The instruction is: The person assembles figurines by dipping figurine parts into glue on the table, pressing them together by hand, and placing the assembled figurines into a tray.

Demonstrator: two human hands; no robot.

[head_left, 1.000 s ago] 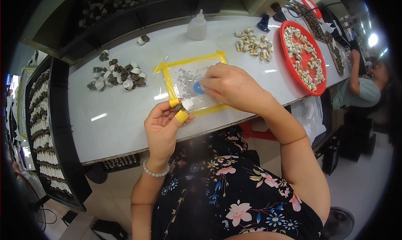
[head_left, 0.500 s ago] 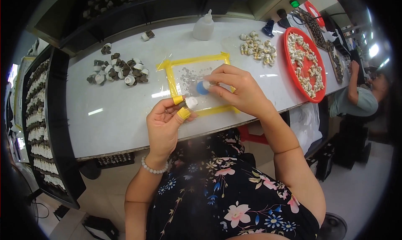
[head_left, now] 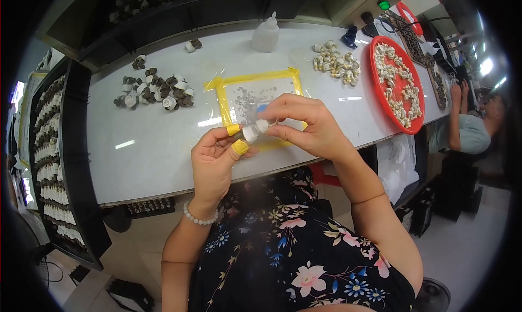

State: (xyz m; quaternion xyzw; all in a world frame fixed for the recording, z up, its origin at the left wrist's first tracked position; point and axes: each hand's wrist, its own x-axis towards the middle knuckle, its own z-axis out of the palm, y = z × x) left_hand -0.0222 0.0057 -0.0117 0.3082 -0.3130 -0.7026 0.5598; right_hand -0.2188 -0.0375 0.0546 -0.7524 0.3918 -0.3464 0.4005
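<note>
Pinched narrow between taped forefinger and thumb, a small dark-and-white part [head_left: 249, 133] is sitting in my left hand [head_left: 211, 159], its white end facing right and its dark end tucking back between the fingertips. Yellow tape [head_left: 240, 146] is wrapping both tips, and a bracelet of pale beads [head_left: 198, 219] is circling the wrist below. My right hand [head_left: 312, 127] is also gripping narrowly, its thumb and forefinger holding a small white part [head_left: 262, 126] close against the one in my left; I cannot tell whether the two are touching. Something blue [head_left: 262, 108] is showing at the upper fingertips of that hand, but blur is keeping me from telling whether I am holding or wearing it. Beneath and just beyond my grip, a frame of yellow tape [head_left: 222, 102] is bordering a clear sheet where small see-through dots [head_left: 247, 99] are lying scattered. Left of my hands, a heap of dark-and-white parts [head_left: 157, 89] is resting on the white table [head_left: 136, 168], with a black rack [head_left: 80, 149] standing farther out. Straight ahead, past the frame, a white bottle [head_left: 265, 37] is standing upright. Beyond my right hand, a loose pile of pale parts [head_left: 336, 62] is lying near a red tray [head_left: 399, 85], which is carrying more. Well off to the right, another person [head_left: 472, 130] is holding both forearms up.
</note>
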